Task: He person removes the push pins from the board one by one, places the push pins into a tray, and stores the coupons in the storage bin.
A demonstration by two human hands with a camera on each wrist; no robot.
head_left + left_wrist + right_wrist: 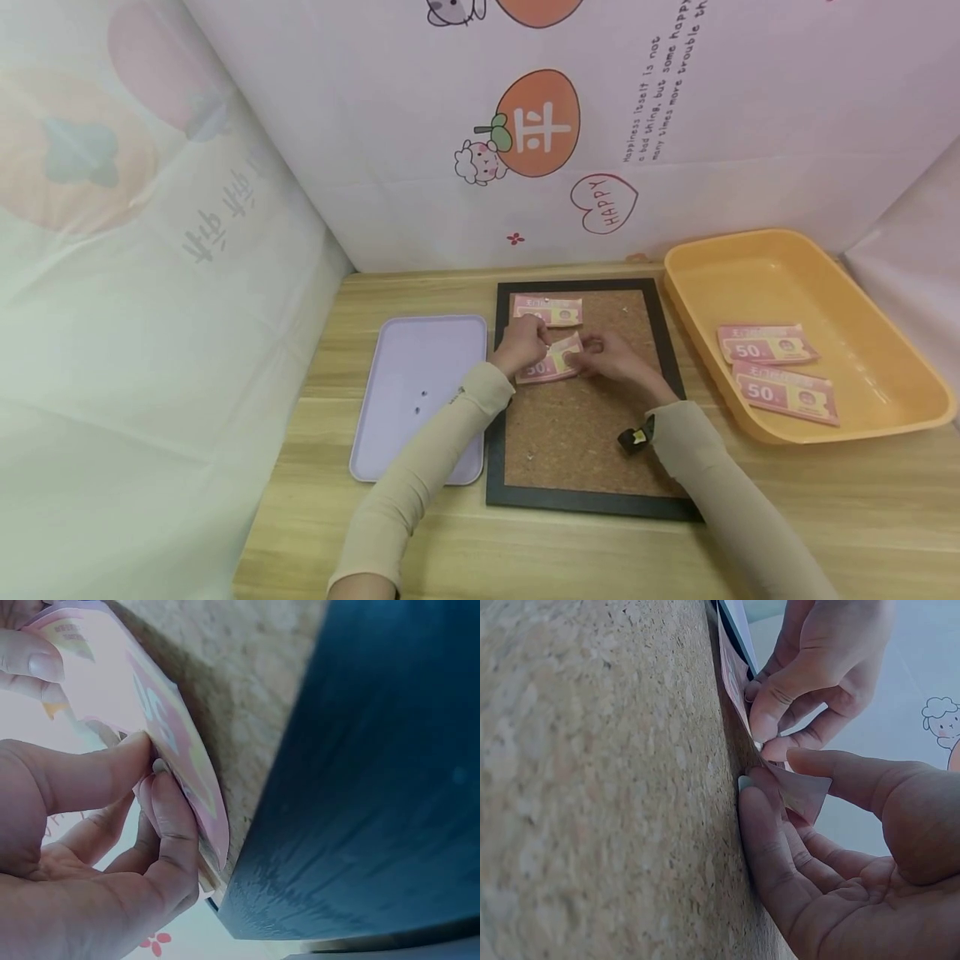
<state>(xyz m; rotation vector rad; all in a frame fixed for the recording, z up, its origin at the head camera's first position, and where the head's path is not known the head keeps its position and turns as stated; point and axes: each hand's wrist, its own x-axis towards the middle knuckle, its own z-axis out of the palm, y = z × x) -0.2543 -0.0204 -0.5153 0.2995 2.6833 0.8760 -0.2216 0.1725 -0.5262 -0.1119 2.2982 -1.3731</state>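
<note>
A pink paper coupon [551, 367] marked 50 lies over the cork board [570, 433], its right end lifted. My left hand [520, 343] pinches a small pushpin [158, 763] between thumb and index finger at the coupon's upper edge; the fingers mostly hide the pin. At the coupon's right end, my right hand [611, 357] holds the paper between thumb and fingers, with the corner [810, 796] bent outward. Just above, a second coupon [567, 312] is on the board near its top left, partly covered by my left hand.
Left of the board is a lilac tray [397, 358] with two small pins [424, 392]. A yellow-orange bin [757, 250] stands on the right, holding coupons [787, 396]. More pins [530, 456] stick in the cork. A printed cloth wall [420, 208] rises behind the wooden table [315, 467].
</note>
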